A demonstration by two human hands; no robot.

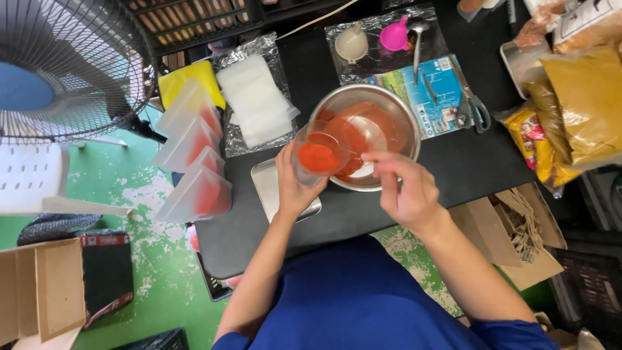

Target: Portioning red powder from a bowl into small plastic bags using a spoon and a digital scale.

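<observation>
My left hand holds a clear plastic pouch with red powder in its bottom, tilted over the rim of a steel bowl. The bowl also holds red powder. My right hand pinches a spoon whose tip reaches into the pouch's mouth. Under the left hand lies a small steel tray on the black table.
Several filled clear pouches stand in a row at the table's left edge. A stack of empty bags, scissors, funnels and a ladle lie behind. Yellow powder bags sit right. A fan stands far left.
</observation>
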